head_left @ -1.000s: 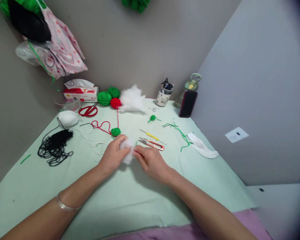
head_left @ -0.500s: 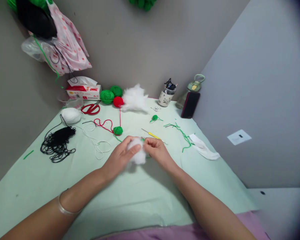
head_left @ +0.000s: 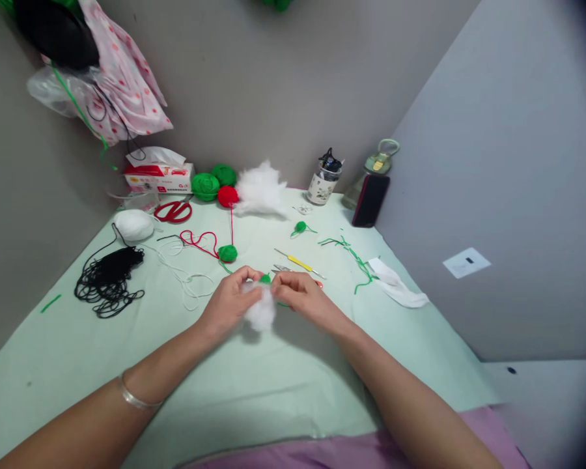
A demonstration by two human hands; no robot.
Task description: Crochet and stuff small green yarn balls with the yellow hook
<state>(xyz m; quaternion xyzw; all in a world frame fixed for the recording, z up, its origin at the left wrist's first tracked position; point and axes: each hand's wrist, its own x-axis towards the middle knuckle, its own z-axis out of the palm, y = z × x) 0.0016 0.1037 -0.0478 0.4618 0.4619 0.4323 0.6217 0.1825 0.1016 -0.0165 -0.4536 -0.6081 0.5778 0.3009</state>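
Observation:
My left hand (head_left: 228,301) is closed, its thumb pressed over a wad of white fluffy stuffing (head_left: 261,315) that hangs below the fingers. A small green yarn piece (head_left: 265,278) shows between the fingertips of both hands, mostly covered by them and by the stuffing. My right hand (head_left: 303,297) is pinched together at the right side of that green piece and the stuffing. Just beyond the hands lies a yellow-handled crochet hook (head_left: 300,263). Scissors with a red handle (head_left: 320,284) are partly hidden behind my right hand.
Green (head_left: 205,187) and red yarn balls (head_left: 228,197), a stuffing pile (head_left: 262,189), a tissue box (head_left: 159,177) and red scissors (head_left: 174,211) stand at the back. Black yarn (head_left: 108,280) lies left. Green scraps (head_left: 356,257), white cloth (head_left: 398,284) and a phone (head_left: 371,200) are right.
Both hands have shifted slightly left with the stuffing, which hangs lower. More of the green piece shows between the fingertips, and the scissors behind my right hand have come into view.

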